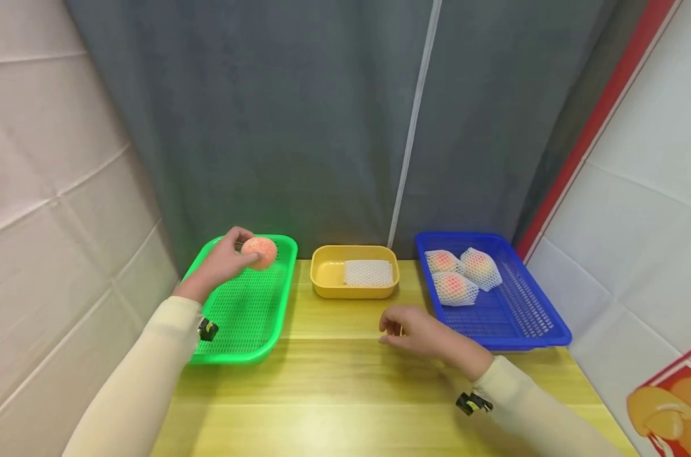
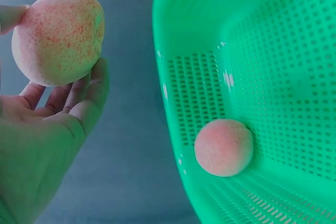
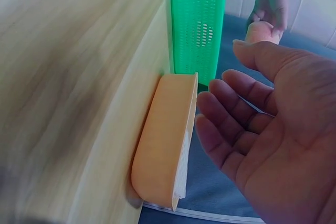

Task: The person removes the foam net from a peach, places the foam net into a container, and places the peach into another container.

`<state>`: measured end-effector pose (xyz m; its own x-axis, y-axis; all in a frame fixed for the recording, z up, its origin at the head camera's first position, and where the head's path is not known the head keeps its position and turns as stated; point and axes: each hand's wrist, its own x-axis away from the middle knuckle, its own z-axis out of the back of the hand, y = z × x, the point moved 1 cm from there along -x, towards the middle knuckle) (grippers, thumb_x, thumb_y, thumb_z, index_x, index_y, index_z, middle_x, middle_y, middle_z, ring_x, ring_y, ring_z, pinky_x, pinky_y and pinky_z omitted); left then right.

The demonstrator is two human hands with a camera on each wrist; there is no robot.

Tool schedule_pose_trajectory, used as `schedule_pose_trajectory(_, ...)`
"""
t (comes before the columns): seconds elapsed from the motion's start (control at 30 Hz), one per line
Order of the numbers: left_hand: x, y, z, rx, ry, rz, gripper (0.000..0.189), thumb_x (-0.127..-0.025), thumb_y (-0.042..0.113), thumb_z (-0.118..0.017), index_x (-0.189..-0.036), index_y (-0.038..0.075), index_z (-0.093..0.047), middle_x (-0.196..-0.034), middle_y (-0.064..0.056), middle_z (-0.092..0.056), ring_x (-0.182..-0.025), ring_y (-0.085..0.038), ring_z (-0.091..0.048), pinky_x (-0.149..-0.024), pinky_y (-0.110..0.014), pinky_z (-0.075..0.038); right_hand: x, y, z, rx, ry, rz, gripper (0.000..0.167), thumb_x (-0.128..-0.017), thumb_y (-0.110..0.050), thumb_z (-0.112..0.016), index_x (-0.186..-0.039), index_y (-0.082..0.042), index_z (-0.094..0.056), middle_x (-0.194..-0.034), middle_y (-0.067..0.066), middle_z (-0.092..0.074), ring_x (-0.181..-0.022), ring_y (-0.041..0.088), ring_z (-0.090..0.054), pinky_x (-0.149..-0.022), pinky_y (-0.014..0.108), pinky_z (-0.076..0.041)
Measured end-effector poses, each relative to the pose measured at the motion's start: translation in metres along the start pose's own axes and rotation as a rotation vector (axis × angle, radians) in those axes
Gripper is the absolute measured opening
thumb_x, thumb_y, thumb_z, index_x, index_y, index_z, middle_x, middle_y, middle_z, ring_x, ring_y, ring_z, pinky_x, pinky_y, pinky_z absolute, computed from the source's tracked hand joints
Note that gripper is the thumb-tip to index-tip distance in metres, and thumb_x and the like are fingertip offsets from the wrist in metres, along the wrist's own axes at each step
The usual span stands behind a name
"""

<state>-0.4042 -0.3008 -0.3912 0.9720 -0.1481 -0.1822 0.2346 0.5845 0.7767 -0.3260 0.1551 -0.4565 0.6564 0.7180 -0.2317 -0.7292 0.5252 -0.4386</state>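
Note:
My left hand (image 1: 224,259) holds a pinkish peach (image 1: 261,253) above the far part of a green basket (image 1: 289,285). Thumb and fingers grip the bare peach (image 2: 59,38) from opposite sides in the left wrist view. A second peach (image 2: 224,147) lies inside the basket in that view; in the head view it cannot be made out. Over the table, between a yellow tray and a blue basket, hovers my right hand (image 1: 416,331), holding nothing. Its fingers (image 3: 231,116) are loosely bent in the right wrist view.
White foam nets (image 1: 368,273) lie in the yellow tray (image 1: 354,292) at the middle back. The blue basket (image 1: 528,308) on the right contains three peaches (image 1: 455,287) in foam nets. A dark curtain (image 1: 276,127) hangs behind the wooden table (image 1: 322,381), with pale walls at both sides.

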Motion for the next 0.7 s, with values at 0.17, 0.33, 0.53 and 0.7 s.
schedule_pose_trajectory(0.17, -0.010, -0.014, 0.005, 0.029, 0.025, 0.042, 0.060, -0.106, 0.037, -0.072, -0.146, 0.003, -0.046, -0.145, -0.021, -0.051, -0.130, -0.040, -0.055, -0.087, -0.049, -0.058, 0.003, 0.000, -0.002, -0.035, -0.017, -0.032, 0.014, -0.102, -0.018, -0.083, -0.104, -0.008, -0.073, -0.088, -0.013, -0.064, -0.080, 0.002, -0.059, -0.073, 0.027, -0.057)
schedule_pose_trajectory(0.33, -0.024, -0.030, 0.007, 0.052, 0.063, 0.082, 0.066, -0.107, 0.047, -0.070, -0.149, 0.004, -0.044, -0.150, -0.023, -0.050, -0.138, -0.042, -0.054, -0.103, -0.058, -0.052, 0.004, 0.001, -0.004, -0.040, -0.016, -0.046, 0.014, -0.102, -0.019, -0.083, -0.103, -0.009, -0.073, -0.087, -0.013, -0.064, -0.081, 0.002, -0.059, -0.073, 0.028, -0.057)
schedule_pose_trajectory(0.53, -0.042, -0.043, 0.007, 0.087, 0.154, 0.110, 0.073, -0.106, 0.050, -0.070, -0.154, 0.003, -0.041, -0.151, -0.026, -0.048, -0.136, -0.044, -0.052, -0.108, -0.063, -0.049, 0.002, -0.001, -0.006, -0.033, -0.022, -0.039, 0.012, -0.102, -0.016, -0.082, -0.104, -0.008, -0.074, -0.087, -0.013, -0.064, -0.080, 0.002, -0.058, -0.074, 0.028, -0.056)
schedule_pose_trajectory(0.7, -0.051, -0.054, 0.007, 0.129, 0.233, 0.149, 0.073, -0.106, 0.050, -0.068, -0.154, 0.002, -0.040, -0.153, -0.025, -0.045, -0.134, -0.041, -0.051, -0.104, -0.058, -0.049, 0.000, -0.003, -0.008, -0.042, -0.020, -0.026, 0.012, -0.101, -0.016, -0.083, -0.104, -0.008, -0.074, -0.087, -0.012, -0.064, -0.080, 0.003, -0.059, -0.073, 0.026, -0.056)
